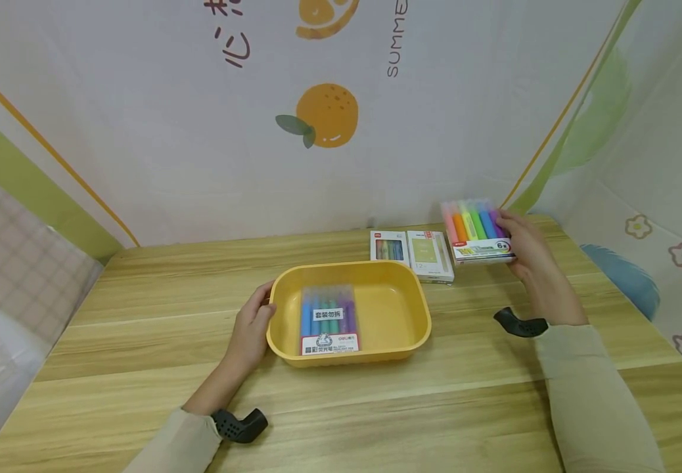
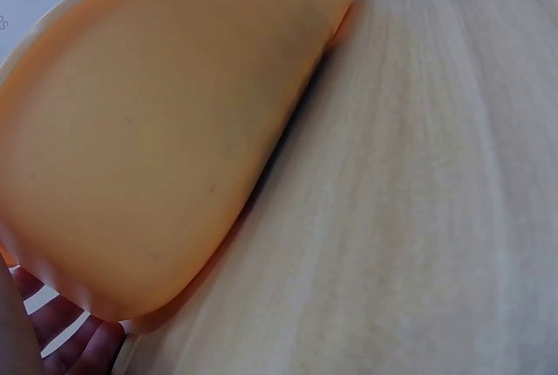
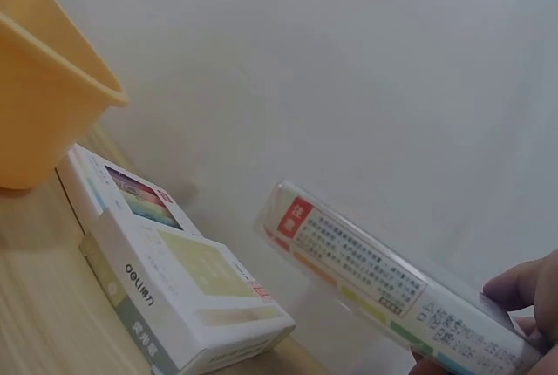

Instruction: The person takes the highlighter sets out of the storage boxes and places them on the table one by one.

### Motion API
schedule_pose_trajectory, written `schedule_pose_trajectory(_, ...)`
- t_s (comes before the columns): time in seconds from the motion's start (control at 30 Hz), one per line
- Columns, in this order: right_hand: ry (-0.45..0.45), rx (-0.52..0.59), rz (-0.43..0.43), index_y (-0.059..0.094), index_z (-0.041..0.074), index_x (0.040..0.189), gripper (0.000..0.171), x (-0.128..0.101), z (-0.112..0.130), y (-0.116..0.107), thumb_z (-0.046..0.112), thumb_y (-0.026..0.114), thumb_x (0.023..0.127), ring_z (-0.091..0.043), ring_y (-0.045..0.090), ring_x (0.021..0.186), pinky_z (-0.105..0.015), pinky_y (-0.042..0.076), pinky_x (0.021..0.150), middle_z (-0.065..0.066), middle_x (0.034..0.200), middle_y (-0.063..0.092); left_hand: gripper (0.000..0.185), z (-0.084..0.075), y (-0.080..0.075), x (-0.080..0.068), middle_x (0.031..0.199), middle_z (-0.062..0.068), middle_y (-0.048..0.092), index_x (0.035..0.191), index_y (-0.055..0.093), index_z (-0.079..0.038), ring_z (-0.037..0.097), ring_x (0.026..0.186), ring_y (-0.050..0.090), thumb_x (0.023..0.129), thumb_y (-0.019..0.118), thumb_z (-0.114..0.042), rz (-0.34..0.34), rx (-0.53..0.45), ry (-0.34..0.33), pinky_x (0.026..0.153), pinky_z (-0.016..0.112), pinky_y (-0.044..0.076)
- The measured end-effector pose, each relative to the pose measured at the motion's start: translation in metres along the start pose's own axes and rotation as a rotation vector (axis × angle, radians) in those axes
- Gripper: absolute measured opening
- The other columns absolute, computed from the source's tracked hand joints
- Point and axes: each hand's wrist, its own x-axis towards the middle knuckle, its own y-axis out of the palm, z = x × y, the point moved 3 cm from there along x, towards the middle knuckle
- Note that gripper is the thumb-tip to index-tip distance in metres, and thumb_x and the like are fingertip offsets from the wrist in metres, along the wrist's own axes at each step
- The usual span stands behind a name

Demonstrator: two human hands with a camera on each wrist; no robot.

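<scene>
The left hand (image 1: 250, 326) rests against the 9 o'clock wall of the yellow tray (image 1: 403, 328), fingers loosely extended along the rim; no grasp is evident. The tray sits at the centre of the wooden table (image 1: 140, 341) and contains one highlighter pack (image 1: 328, 320), lying flat. At 1 o'clock from the tray, two white boxes (image 1: 419, 255) lie side by side, touching. Further toward 2 o'clock, the right hand (image 1: 529, 247) holds a second highlighter set (image 1: 476, 230), raised above the table, with fingers curled around its right-hand end.
</scene>
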Motion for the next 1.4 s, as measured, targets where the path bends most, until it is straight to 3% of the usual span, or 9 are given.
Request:
schedule_pose_trajectory(0.5,0.020,-0.041,0.000,0.023,0.022,0.162,0.061,0.008,-0.011,-0.010,0.032,0.045,0.106,0.000,0.065,0.085,-0.018,0.057,0.072,0.009,0.114,0.051,0.047,0.000,0.000,0.000,0.131,0.021,0.064,0.144,0.053,-0.006,0.030,0.106,0.064,0.099,0.038,-0.010,0.005,-0.013,0.003,0.082,0.020,0.054)
schedule_pose_trajectory(0.93,0.091,-0.146,-0.077,0.026,0.025,0.162,0.062,0.019,-0.025,-0.020,0.039,0.047,0.105,-0.002,0.058,0.094,-0.017,0.056,0.074,0.011,0.113,0.050,0.047,0.001,0.000,0.000,0.129,0.021,0.065,0.143,0.053,-0.006,0.030,0.104,0.064,0.099,0.038,-0.011,0.003,-0.007,-0.004,0.081,0.020,0.053)
schedule_pose_trajectory(1.4,0.055,-0.209,-0.090,0.028,0.020,0.161,0.061,0.021,-0.033,-0.023,0.038,0.046,0.105,-0.001,0.050,0.102,-0.012,0.050,0.077,0.015,0.113,0.047,0.047,0.000,0.000,0.000,0.131,0.020,0.064,0.143,0.053,-0.007,0.028,0.104,0.065,0.099,0.037,-0.011,0.007,0.008,-0.006,0.081,0.020,0.054)
